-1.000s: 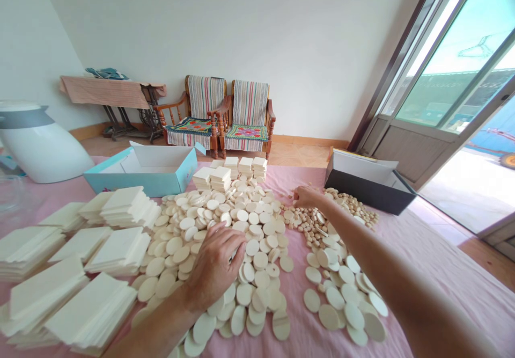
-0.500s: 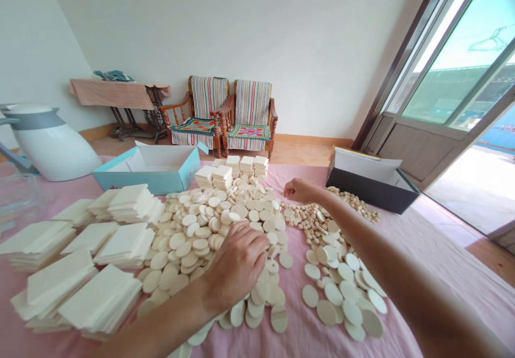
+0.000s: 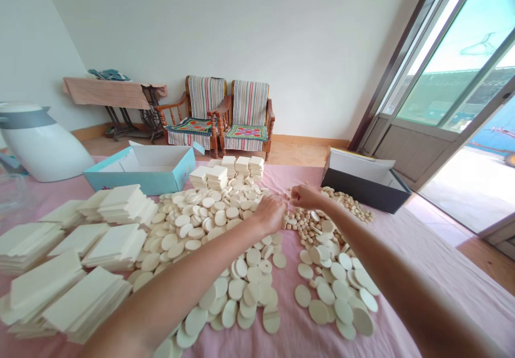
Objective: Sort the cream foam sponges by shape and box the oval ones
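Note:
My left hand point(image 3: 272, 213) reaches over the right edge of a big heap of pale wooden discs point(image 3: 219, 216). Its fingers are curled, and whatever they pinch is hidden. Just beside it, my right hand point(image 3: 306, 196) is closed too, low over the cloth, its fingertips turned toward the left hand. Small wooden beads or pellets point(image 3: 308, 225) lie below and around the right hand. A second group of round discs point(image 3: 340, 293) spreads under the right forearm, nearer to me.
Stacks of square wooden pieces point(image 3: 96, 293) stand at left, smaller stacks point(image 3: 241, 166) at the back. A light-blue box point(image 3: 132, 180), a black box point(image 3: 362, 189) and a white jug point(image 3: 48, 148) rest on the pink cloth point(image 3: 287, 272). Two chairs point(image 3: 249, 106) stand beyond.
My left hand has moved from the middle of the disc heap forward and right, up beside my right hand. The right hand has shifted slightly right and lower. The view has turned a little.

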Demonstrator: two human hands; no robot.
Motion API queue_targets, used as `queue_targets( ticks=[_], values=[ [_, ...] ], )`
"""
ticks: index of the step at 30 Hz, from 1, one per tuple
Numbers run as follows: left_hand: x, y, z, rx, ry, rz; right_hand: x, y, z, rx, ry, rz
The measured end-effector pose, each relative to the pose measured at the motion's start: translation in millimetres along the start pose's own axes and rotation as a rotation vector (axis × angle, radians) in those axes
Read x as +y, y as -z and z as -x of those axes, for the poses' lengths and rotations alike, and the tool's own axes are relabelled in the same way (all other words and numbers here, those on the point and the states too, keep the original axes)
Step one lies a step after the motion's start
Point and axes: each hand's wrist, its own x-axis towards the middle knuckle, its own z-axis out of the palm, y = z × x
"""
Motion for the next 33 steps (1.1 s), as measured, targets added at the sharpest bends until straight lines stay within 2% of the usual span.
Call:
queue_targets(
  ticks=[2, 4, 6, 9, 15, 20, 24, 28, 30, 33],
  values=[
    [-0.8, -5.0, -8.3, -0.03, 0.006, -0.004, 7.0, 4.5, 9.1, 0.086, -0.049, -0.058],
    [-0.6, -8.0, -14.4, -0.059, 0.002, 0.003, 9.6, 6.8, 20.3, 0.105, -0.022, -0.157],
    [-0.2, -9.9, -19.3, -0.085, -0.006, 0.022, 5.3, 5.7, 31.4, 0.03, 0.082, -0.221],
    [-1.2, -12.9, -25.0, -0.111, -0.01, 0.061, -10.6, -1.7, 43.5, -0.045, 0.192, -0.177],
    [-10.9, -15.5, -29.4, -0.08, 0.038, 0.134, -33.1, -14.8, 47.8, 0.03, 0.054, -0.006],
    [-19.2, 2.7, -28.2, 0.047, 0.07, 0.2, -36.0, -14.9, 42.0, -0.013, 0.014, 0.037],
    [-28.0, 29.2, -11.7, 0.144, 0.108, 0.231, -37.3, -16.4, 37.3, -0.008, 0.026, 0.053],
    [-46.1, 52.9, 25.2, 0.187, 0.149, 0.237, -31.5, -9.8, 36.2, -0.012, 0.05, -0.01],
    [-57.6, 61.0, 45.1, 0.176, 0.208, 0.214, -30.2, -0.5, 35.5, -0.013, 0.068, -0.063],
    [-72.4, 66.7, 67.8, 0.087, 0.312, 0.115, -39.6, 17.2, 31.1, 0.02, 0.097, -0.184]
  ],
)
